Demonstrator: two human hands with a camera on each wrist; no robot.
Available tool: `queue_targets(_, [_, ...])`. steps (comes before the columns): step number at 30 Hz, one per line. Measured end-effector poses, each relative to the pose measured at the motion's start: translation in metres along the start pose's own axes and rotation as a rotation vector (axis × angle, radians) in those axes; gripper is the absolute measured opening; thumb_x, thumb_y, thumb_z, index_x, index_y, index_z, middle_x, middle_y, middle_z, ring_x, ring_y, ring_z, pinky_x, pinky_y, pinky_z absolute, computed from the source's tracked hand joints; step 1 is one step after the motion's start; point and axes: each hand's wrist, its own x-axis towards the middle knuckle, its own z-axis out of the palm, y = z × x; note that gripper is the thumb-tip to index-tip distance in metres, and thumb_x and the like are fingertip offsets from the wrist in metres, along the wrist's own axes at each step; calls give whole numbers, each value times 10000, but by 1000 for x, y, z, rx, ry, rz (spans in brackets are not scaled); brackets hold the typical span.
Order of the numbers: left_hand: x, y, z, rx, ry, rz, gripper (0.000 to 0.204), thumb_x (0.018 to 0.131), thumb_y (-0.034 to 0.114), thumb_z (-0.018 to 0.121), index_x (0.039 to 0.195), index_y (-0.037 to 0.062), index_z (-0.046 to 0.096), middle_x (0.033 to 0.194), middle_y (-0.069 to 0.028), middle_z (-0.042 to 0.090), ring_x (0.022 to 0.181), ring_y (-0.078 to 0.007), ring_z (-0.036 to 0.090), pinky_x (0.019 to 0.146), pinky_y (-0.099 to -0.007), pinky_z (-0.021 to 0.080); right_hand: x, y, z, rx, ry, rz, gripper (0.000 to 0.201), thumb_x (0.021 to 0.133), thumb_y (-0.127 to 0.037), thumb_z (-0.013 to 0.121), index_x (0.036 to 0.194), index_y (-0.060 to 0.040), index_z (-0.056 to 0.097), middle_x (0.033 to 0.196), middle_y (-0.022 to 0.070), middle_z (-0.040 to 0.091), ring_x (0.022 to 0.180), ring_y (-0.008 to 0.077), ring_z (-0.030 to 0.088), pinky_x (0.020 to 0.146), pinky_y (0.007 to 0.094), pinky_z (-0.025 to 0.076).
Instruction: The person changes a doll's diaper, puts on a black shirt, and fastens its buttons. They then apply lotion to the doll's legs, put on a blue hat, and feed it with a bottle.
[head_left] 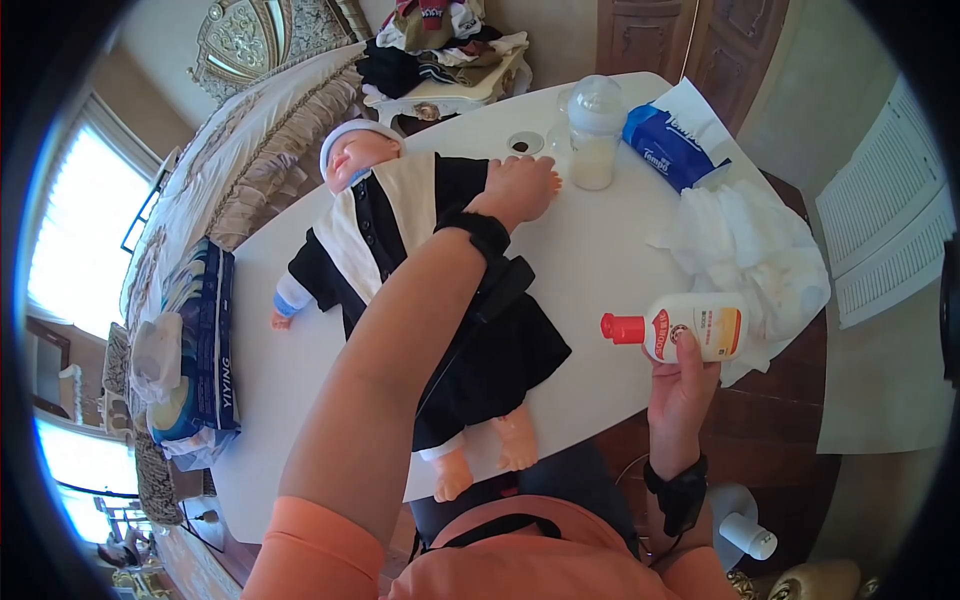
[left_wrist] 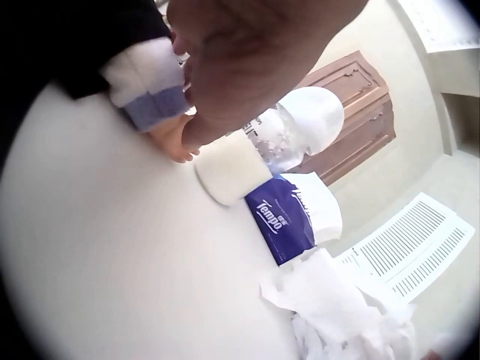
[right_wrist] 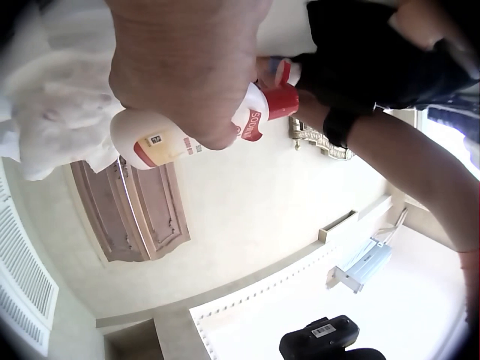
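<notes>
A baby doll (head_left: 365, 235) in a white cap and a black-and-cream outfit lies on its back on the white table (head_left: 600, 255). My left hand (head_left: 515, 190) reaches across it and grips the end of its outstretched arm. Small doll fingers (left_wrist: 174, 139) and a white-and-blue cuff (left_wrist: 150, 94) show beneath that hand in the left wrist view. Over the table's right side, my right hand (head_left: 683, 390) holds a white lotion bottle (head_left: 700, 328) sideways, its red cap (head_left: 622, 328) pointing left. A small red flap stands out at the cap in the right wrist view.
Beyond the left hand stands a baby bottle (head_left: 592, 150) with pale liquid. A blue Tempo tissue pack (head_left: 672, 150) lies beside it, with crumpled white tissue or cloth (head_left: 750, 245) nearer the right edge. A dark blue YIYING pack (head_left: 205, 340) sits at the left edge.
</notes>
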Motion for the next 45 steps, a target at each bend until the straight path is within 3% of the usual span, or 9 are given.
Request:
queue_targets(4, [-2, 1, -2, 140, -107, 64, 331, 766, 175, 514, 1096, 149, 503, 1071, -65, 535, 1045, -261, 472, 860, -403, 353, 1, -4, -4, -9, 17, 21, 335, 791, -40, 571, 1102, -12, 449, 987, 59, 554, 884, 123, 557, 797, 272, 460])
queue_targets(10, [-21, 4, 1, 224, -54, 158, 435, 746, 121, 518, 1177, 157, 466, 1107, -111, 512, 1059, -284, 461, 862, -411, 362, 2, -2, -5, -54, -52, -15, 332, 818, -85, 532, 1128, -32, 428, 1002, 64, 551, 914, 148, 560, 756, 315, 500])
queue_targets(14, [-50, 8, -35, 170, -193, 207, 427, 760, 154, 541, 1181, 114, 479, 1163, -142, 479, 1087, -301, 447, 891, -394, 361, 3, -3, 1, -42, -85, -25, 322, 825, -79, 524, 1130, -33, 433, 1022, 67, 552, 918, 150, 565, 753, 322, 502])
queue_targets(16, [-73, -7, -51, -229, -109, 375, 392, 778, 200, 562, 1145, 70, 514, 1213, -168, 443, 1096, -321, 439, 917, -368, 352, 3, -2, 6, -43, -97, -18, 321, 827, -81, 522, 1132, -34, 432, 1028, 70, 552, 923, 154, 567, 755, 325, 504])
queue_targets(17, [-85, -18, -53, -438, -4, 436, 323, 801, 192, 561, 1086, 41, 555, 1169, -152, 486, 1056, -266, 482, 891, -305, 372, 3, -2, 10, -38, -107, -23, 321, 830, -83, 520, 1134, -36, 431, 1034, 73, 552, 928, 157, 569, 756, 328, 507])
queue_targets(20, [-136, -24, -81, -861, -93, 278, 274, 830, 139, 532, 1077, 24, 558, 1083, -103, 542, 1015, -178, 502, 877, -259, 368, 3, 1, 19, 19, -161, 65, 317, 834, -101, 519, 1132, -37, 432, 1041, 78, 552, 939, 165, 569, 767, 338, 508])
queue_targets(23, [-189, -16, -72, -1193, -18, 214, 239, 854, 123, 506, 1053, 6, 568, 1029, -57, 562, 991, -122, 496, 867, -237, 362, 0, 7, 33, 45, -195, 123, 325, 839, -111, 513, 1141, -34, 424, 1048, 87, 550, 947, 177, 568, 773, 348, 507])
queue_targets(29, [-245, 21, -57, -1817, -107, -41, 310, 869, 89, 450, 1162, -2, 492, 1127, -61, 527, 1021, -124, 484, 862, -252, 383, -8, 16, 51, -49, -240, 93, 383, 827, -112, 520, 1177, -26, 393, 1069, 94, 529, 955, 183, 560, 778, 351, 505])
queue_targets(45, [-250, 33, -47, -2065, -141, -149, 335, 853, 66, 461, 1181, 1, 475, 1101, -52, 534, 996, -81, 457, 827, -218, 364, -19, 0, 69, -188, -247, 1, 384, 760, -58, 602, 1106, 10, 448, 986, 87, 550, 879, 155, 564, 796, 299, 466])
